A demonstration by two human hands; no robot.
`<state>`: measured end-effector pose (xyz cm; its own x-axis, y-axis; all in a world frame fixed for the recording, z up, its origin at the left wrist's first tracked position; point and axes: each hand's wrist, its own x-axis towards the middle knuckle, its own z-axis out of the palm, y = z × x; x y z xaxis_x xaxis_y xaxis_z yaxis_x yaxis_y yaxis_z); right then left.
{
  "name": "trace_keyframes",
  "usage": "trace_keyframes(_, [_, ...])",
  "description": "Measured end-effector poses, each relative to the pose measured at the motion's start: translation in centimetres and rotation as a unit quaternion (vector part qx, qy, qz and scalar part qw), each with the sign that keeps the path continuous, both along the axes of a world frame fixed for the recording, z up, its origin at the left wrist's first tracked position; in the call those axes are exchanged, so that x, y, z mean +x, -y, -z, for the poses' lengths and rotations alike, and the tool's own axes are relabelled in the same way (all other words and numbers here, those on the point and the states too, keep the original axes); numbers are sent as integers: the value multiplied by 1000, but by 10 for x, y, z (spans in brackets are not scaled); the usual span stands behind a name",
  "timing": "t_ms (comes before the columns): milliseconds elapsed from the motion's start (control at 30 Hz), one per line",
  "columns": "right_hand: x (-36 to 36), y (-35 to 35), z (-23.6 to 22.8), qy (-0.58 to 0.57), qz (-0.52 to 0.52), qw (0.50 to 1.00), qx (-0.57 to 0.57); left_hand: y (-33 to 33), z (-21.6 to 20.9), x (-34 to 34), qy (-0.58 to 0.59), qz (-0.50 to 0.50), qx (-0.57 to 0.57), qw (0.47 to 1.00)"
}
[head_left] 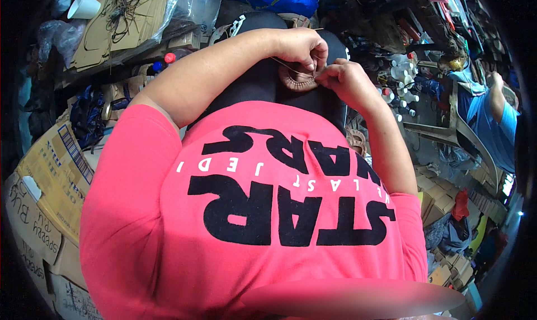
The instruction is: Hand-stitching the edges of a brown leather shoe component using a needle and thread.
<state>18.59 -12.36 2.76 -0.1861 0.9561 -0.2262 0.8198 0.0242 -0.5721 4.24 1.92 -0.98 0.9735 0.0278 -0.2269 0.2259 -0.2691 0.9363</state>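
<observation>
A brown leather shoe (300, 85), its curved edge lined with a row of pale stitches, rests on my dark-clothed lap between both hands. From above, my left hand (306, 47) bends over it, closed, with thumb and fingertips pinched on a thin thread (285, 63). A thin pointed sliver juts out past the knuckles; I cannot tell what it is. On the shoe's right side my right hand (348, 80) is closed too, thumb and forefinger pinching at the stitched edge. Those fingertips partly hide the thread and the rim.
Cardboard sheets (126, 32) with a tangle of dark cords lie at upper left, near a white cup (84, 6). Several bottles (401, 71) stand to the right. A person in blue (498, 124) sits beyond on a chair (472, 130). Cardboard boxes (50, 180) stack at left.
</observation>
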Motion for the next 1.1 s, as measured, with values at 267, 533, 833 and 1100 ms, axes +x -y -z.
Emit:
trace_keyframes(267, [4,2,8,-135,74,988,-23,0,15,0,25,-48,-32,998])
trace_keyframes(533, [35,15,12,-435,291,828,-201,34,-17,-52,102,-207,268,935])
trace_keyframes(833, [69,43,35,-392,83,863,-308,-5,-44,-103,44,-365,319,874])
trace_keyframes(1100, [39,12,63,-665,450,593,65,29,-53,-46,257,-380,-323,828])
